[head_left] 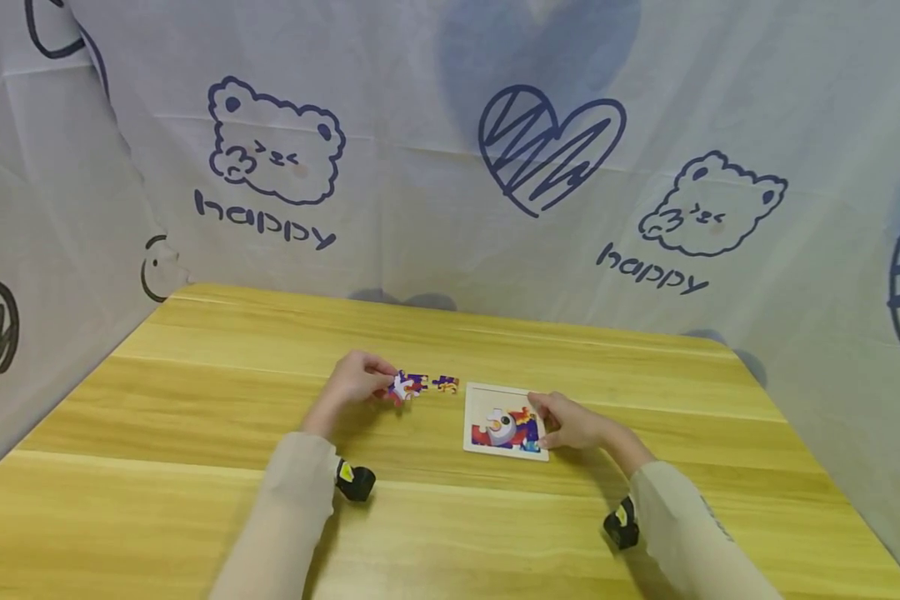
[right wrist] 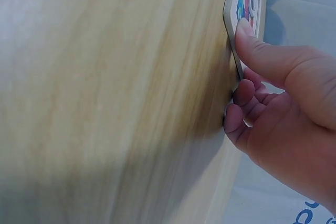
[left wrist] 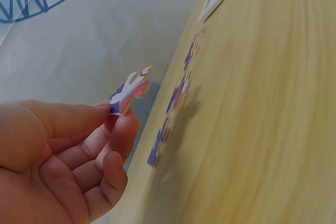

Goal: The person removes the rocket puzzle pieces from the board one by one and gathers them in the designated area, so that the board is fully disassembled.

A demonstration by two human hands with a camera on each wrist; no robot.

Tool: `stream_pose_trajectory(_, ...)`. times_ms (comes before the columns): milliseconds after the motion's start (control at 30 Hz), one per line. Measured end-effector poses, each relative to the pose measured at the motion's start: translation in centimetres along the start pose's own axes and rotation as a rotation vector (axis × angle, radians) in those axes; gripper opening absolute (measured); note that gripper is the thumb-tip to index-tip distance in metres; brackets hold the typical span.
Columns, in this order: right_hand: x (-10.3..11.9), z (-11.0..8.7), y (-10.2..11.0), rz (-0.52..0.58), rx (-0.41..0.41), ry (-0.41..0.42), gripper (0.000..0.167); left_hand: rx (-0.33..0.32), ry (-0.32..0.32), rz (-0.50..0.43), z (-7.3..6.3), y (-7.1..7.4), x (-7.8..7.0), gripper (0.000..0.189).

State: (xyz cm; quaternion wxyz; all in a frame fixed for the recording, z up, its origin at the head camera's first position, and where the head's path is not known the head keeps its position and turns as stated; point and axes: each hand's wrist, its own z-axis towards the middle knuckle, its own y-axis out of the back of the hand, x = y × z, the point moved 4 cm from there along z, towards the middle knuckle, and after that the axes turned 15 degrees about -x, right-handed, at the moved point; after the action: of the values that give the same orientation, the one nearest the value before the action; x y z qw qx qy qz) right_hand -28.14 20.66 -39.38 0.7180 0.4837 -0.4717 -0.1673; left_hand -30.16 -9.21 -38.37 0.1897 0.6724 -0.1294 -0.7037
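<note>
Two pale, soft-looking sleeves reach in from the near side, the left sleeve (head_left: 288,500) creased close to the wrist. By each cuff sits a small black block with a yellow mark: the left block (head_left: 356,482) and the right block (head_left: 621,527). Beneath them spreads a yellowish table (head_left: 457,537), streaked with wavy wood grain.

The right hand (head_left: 576,423) grips the right side of a square, pale puzzle board (head_left: 495,454), the thumb on its flat rim and the fingers by the edge. The board lies flat on the table, a thin slab with a raised border and blunted corners. In its lower part sit joined pieces (head_left: 504,429), printed with a rounded white head, red and dark blue; the upper part shows bare, cream-coloured backing.

Left of the board, the left hand (left wrist: 63,156) pinches a puzzle piece (left wrist: 126,95) between thumb and forefinger, raised off the table. The piece is thin and flat, with knobs and notches, coloured white, pink and dark blue. Three loose pieces (left wrist: 179,94) lie in a row on the wood nearby.

Behind the table hangs a wrinkled white cloth (head_left: 420,125) with hand-drawn bears, hearts and the word "happy".
</note>
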Motion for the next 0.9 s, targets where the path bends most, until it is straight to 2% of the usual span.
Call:
stream_pose_trajectory(267,-0.2,0.0,-0.1,0.062,0.004,-0.05,0.028,-0.002,0.049,0.025,0.0,0.8,1.2,0.013)
stream_pose_trajectory(500,-0.1,-0.1,0.0,-0.003,0.003,-0.068,0.039,-0.003,0.102,0.044,-0.1,1.2,2.0,0.012)
stream_pose_trajectory(700,0.3,-0.1,0.1,0.002,-0.004,-0.039,0.026,-0.003,0.13,0.074,0.1,1.3,2.3,0.011)
stream_pose_trajectory(800,0.4,-0.2,0.1,0.007,-0.005,-0.049,0.03,-0.007,0.132,0.098,0.2,1.2,2.3,0.011)
stream_pose_trajectory(900,0.3,-0.2,0.1,0.001,-0.006,-0.042,0.04,-0.011,0.126,0.115,0.3,1.1,2.3,0.01)
